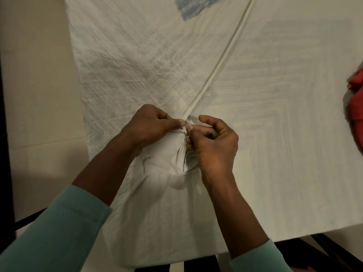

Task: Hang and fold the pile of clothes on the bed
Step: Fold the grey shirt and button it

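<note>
A pale garment (167, 156) lies bunched at the near edge of the bed (294, 173), about midway along it, on a whitish bed cover (137, 65) with faint blue patches. Both hands meet at the garment's upper end. The left hand (155, 124) pinches a small fold between thumb and curled fingers. The right hand (214, 142) pinches the cloth just beside it, its index finger hooked loosely above. Their fingertips almost touch over a dark seam line. Whether a button, a zip or only a hem sits there is too small to tell. A red cloth (356, 99), probably another piece of the pile, shows at the bed's right edge, well apart from the hands.

The work looks to be at the stage of closing or straightening this garment before it is folded or hung.

Several things could go wrong:
- The pinches are narrow, so a tug could let the thin cloth slip free.
- Garment and cover are nearly the same colour, so the cover could be caught up in the fold.
- The bulk of the garment sits close to the near edge and could slide off.
</note>
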### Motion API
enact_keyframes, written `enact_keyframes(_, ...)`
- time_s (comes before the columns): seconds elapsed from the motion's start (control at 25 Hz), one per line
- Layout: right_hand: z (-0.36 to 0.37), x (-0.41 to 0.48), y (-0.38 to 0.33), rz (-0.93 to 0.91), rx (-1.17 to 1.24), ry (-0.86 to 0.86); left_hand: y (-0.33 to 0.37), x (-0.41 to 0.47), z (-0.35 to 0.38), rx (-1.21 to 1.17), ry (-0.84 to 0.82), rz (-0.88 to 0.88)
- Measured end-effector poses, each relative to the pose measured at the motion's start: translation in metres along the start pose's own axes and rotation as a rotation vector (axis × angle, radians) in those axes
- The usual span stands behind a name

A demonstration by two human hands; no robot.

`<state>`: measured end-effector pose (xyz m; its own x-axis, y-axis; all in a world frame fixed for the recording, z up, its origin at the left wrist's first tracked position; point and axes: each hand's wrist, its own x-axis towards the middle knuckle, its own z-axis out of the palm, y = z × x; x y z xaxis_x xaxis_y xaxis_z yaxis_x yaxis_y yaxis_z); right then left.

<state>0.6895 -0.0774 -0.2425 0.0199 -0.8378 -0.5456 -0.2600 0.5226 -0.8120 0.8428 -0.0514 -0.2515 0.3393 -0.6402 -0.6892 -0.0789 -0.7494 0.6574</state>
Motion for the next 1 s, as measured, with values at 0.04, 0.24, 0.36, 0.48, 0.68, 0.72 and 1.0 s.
enact_keyframes(0.04,0.003,-0.001,0.002,-0.038,-0.045,0.022,0.001,0.002,0.0,0.005,0.009,-0.012)
enact_keyframes(0.24,0.018,-0.005,0.009,-0.147,-0.118,0.104,0.0,0.012,0.003,0.027,0.069,-0.04)
enact_keyframes(0.36,0.028,-0.005,0.014,-0.193,-0.155,0.142,-0.002,0.018,0.007,-0.017,0.108,-0.064)
enact_keyframes(0.48,0.037,-0.003,0.02,-0.202,-0.121,0.194,-0.002,0.021,0.012,-0.063,0.161,-0.11)
enact_keyframes(0.68,0.05,-0.001,0.03,-0.308,-0.153,0.271,-0.004,0.031,0.022,-0.111,0.243,-0.145)
enact_keyframes(0.72,0.054,0.001,0.032,-0.326,-0.162,0.28,-0.004,0.033,0.023,-0.118,0.25,-0.161)
enact_keyframes(1.0,0.074,0.012,0.041,-0.486,-0.278,0.349,-0.003,0.046,0.023,-0.228,0.297,-0.251)
